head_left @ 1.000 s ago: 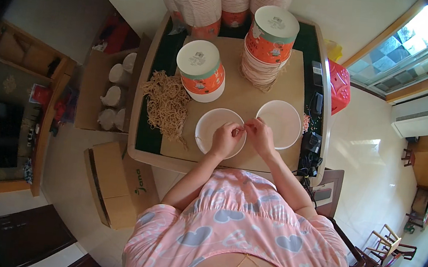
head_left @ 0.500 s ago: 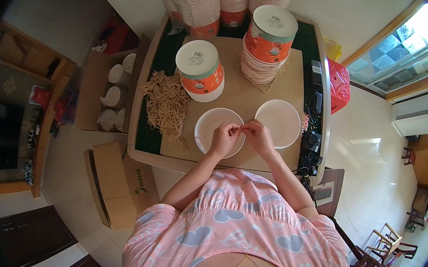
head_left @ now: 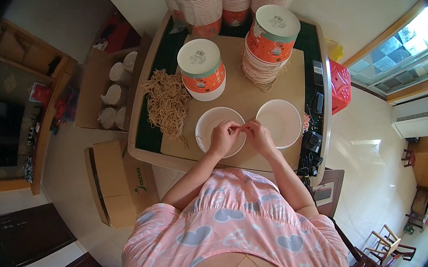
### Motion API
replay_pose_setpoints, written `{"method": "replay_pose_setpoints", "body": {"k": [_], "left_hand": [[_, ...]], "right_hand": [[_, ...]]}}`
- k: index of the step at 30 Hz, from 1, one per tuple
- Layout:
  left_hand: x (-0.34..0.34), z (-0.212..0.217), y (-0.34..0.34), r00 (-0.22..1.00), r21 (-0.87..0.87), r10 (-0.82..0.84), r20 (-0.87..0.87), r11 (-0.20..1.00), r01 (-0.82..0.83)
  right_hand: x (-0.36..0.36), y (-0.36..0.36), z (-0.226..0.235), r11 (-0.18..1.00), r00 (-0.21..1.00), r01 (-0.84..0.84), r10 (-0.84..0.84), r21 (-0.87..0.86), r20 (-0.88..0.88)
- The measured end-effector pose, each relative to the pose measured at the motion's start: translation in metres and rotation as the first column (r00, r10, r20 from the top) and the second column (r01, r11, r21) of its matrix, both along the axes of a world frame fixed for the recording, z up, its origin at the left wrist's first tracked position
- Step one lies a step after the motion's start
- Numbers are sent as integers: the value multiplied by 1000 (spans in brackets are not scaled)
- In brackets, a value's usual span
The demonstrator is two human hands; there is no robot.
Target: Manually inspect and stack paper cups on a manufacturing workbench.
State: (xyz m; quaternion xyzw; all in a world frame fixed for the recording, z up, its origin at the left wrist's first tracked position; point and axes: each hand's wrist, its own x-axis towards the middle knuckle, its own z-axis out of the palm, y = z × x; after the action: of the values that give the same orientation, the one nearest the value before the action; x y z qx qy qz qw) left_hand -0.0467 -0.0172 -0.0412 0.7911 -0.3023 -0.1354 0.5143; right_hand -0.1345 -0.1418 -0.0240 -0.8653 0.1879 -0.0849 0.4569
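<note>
My left hand (head_left: 223,137) and my right hand (head_left: 259,137) meet fingertip to fingertip, both pinched closed. What lies between the fingers is too small to make out. Below the left hand stands an open white paper tub (head_left: 206,126). A second white tub (head_left: 284,121) is beside the right hand, its mouth facing up. To the left lies a tangled heap of tan cord (head_left: 166,105). Behind the tubs, upside-down orange-and-green paper buckets (head_left: 202,81) are stacked. Another stack (head_left: 269,48), farther right, has pale cords looped around its lower part.
Tall stacks of nested buckets (head_left: 190,3) line the table's back. Black adapters and cables (head_left: 312,153) and small pink bits (head_left: 306,123) lie along the right edge. Left of the table, a carton (head_left: 93,89) holds white rolls; a brown cardboard box (head_left: 114,185) sits nearer. A red stool (head_left: 338,86) stands right.
Both hands keep their pinch in nearly the same place. The whole view has shifted very slightly; nothing on the table has visibly moved.
</note>
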Motion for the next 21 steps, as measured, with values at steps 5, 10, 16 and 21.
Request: {"method": "replay_pose_setpoints", "body": {"k": [5,10,16,21], "left_hand": [[2,3,0,998,0,-9,65,1000,9],[1,8,2,993,46,-43,108,998,38],[-1,8,2,973,84,-39,229,996,21],[-2,5,0,972,82,-11,233,997,-9]], "right_hand": [[1,-3,-3,996,1000,20,-17,88,-25],[0,-4,-5,991,998,59,-58,119,-9],[1,-3,-3,993,996,91,-90,70,-28],[1,-1,-4,995,997,75,-73,62,-30]]}}
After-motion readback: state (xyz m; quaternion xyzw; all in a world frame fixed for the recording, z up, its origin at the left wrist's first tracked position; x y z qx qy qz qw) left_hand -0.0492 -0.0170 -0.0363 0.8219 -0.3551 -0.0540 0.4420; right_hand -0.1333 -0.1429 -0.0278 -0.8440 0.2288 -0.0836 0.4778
